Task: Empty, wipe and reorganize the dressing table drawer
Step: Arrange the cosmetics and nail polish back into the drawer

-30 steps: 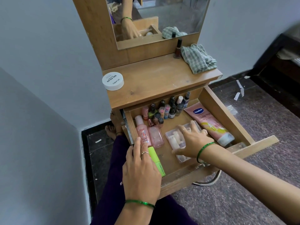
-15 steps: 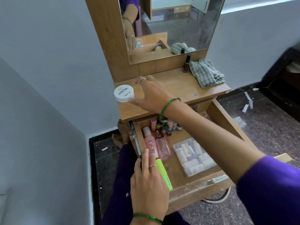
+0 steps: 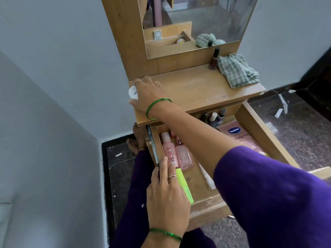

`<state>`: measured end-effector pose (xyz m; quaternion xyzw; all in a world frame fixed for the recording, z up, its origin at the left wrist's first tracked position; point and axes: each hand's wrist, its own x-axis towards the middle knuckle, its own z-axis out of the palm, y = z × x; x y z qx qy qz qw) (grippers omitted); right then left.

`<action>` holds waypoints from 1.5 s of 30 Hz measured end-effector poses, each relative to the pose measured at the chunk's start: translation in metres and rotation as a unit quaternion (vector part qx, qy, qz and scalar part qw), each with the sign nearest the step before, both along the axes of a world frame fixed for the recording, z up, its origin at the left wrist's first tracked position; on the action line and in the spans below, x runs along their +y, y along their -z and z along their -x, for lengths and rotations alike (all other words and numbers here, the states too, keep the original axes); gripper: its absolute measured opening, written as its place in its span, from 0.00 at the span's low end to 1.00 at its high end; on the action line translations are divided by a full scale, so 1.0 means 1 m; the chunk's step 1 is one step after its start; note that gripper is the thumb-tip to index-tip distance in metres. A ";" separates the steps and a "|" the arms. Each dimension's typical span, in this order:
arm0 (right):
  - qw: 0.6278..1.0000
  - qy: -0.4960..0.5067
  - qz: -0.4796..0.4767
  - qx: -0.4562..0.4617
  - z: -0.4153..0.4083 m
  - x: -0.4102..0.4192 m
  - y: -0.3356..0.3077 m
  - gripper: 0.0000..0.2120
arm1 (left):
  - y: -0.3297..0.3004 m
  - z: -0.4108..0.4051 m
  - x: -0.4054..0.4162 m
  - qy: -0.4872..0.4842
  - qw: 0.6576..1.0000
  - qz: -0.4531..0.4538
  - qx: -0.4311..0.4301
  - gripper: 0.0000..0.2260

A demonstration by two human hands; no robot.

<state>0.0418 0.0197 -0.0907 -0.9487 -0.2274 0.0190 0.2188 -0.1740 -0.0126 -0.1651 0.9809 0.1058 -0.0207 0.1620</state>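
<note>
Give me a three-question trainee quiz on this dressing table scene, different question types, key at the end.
1. True or false: the right hand grips the white jar on the tabletop.
2. What stands beside the checked cloth? A) a comb B) a dark nail polish bottle C) a candle
3. Fill in: the left hand rests on the drawer's ____ edge, beside the green tube.

Key: 1 true; 2 B; 3 left.
</note>
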 end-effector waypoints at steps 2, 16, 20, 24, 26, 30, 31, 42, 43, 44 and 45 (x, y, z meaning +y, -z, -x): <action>1.000 0.002 0.005 -0.018 -0.002 0.003 0.003 0.22 | 0.000 0.000 0.000 0.001 1.000 -0.005 -0.002 0.22; 0.997 0.030 -0.072 0.018 0.059 -0.171 -0.024 0.21 | 0.001 0.001 0.000 0.003 1.000 0.017 -0.012 0.20; 0.992 0.049 0.034 0.111 0.092 -0.221 0.012 0.26 | -0.003 0.001 -0.001 -0.004 0.999 0.032 -0.004 0.20; 0.973 0.022 0.146 0.179 0.111 -0.239 0.054 0.30 | -0.007 0.000 -0.002 -0.005 1.000 0.031 0.005 0.20; 0.969 0.022 0.159 0.186 0.112 -0.238 0.065 0.30 | -0.008 0.000 -0.002 -0.007 1.000 0.029 0.007 0.20; 0.967 0.024 0.179 0.178 0.109 -0.232 0.072 0.31 | -0.007 0.000 -0.002 -0.008 1.000 0.024 0.003 0.19; 0.966 0.022 0.189 0.178 0.109 -0.231 0.073 0.32 | -0.007 0.000 -0.001 -0.008 1.000 0.022 0.002 0.19; 0.996 0.081 0.024 -0.001 0.036 -0.224 -0.033 0.22 | -0.015 0.001 -0.003 -0.004 0.999 0.026 0.040 0.22; 0.994 0.105 -0.006 -0.023 0.020 -0.223 -0.041 0.19 | -0.016 0.001 -0.003 -0.002 0.999 0.028 0.041 0.22; 0.990 0.131 -0.037 -0.037 0.001 -0.221 -0.046 0.17 | -0.016 0.001 -0.003 0.000 0.999 0.029 0.043 0.22; 0.985 0.154 -0.063 -0.048 -0.017 -0.218 -0.050 0.15 | -0.017 0.001 -0.004 0.000 0.998 0.032 0.046 0.22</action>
